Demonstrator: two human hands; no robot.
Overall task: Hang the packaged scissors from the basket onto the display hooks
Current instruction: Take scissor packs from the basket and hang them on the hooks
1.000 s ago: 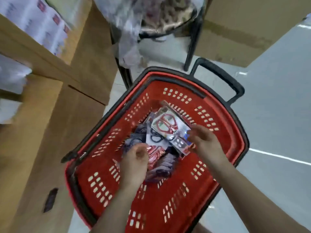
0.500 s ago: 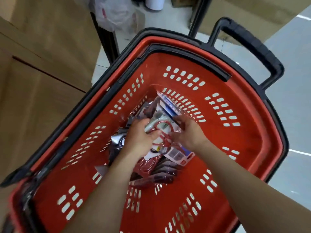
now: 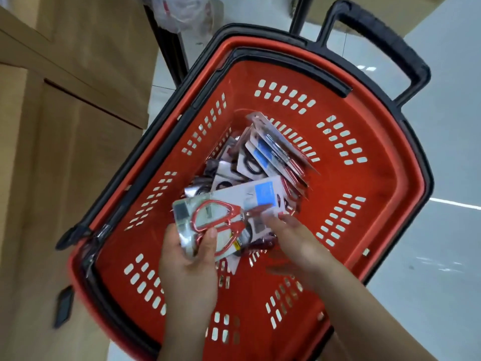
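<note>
A red basket (image 3: pixel 390 178) with a black rim fills the middle of the frame, and its black pull handle (image 3: pixel 385 35) sticks out at the upper right. In the bottom of the basket, around the centre of the frame, lies a loose pile of carded packages (image 3: pixel 260 162), overlapping and tilted in different directions.

The left hand (image 3: pixel 190 264) enters from the bottom centre and grips one pack of red-handled scissors (image 3: pixel 213 222). The thumb presses on the clear front and the fingers curl behind the card. This pack is lifted a little above the lower left edge of the pile, inside the basket, with its shiny end pointing to the left of the frame.

The right hand (image 3: pixel 296 241) enters from the lower right. It is smeared by motion blur, but its fingers look stretched out and only loosely spread. The tips seem to touch a white card with a blue label (image 3: pixel 263 195), which lies just right of the held pack. I see nothing pinched in it.

Brown cardboard boxes (image 3: pixel 65 152) stand along the left side of the frame. A crumpled clear plastic bag (image 3: pixel 182 11) shows at the top edge. Pale grey floor (image 3: pixel 442 243) covers the right side, crossed by a thin white line (image 3: pixel 455 203).
</note>
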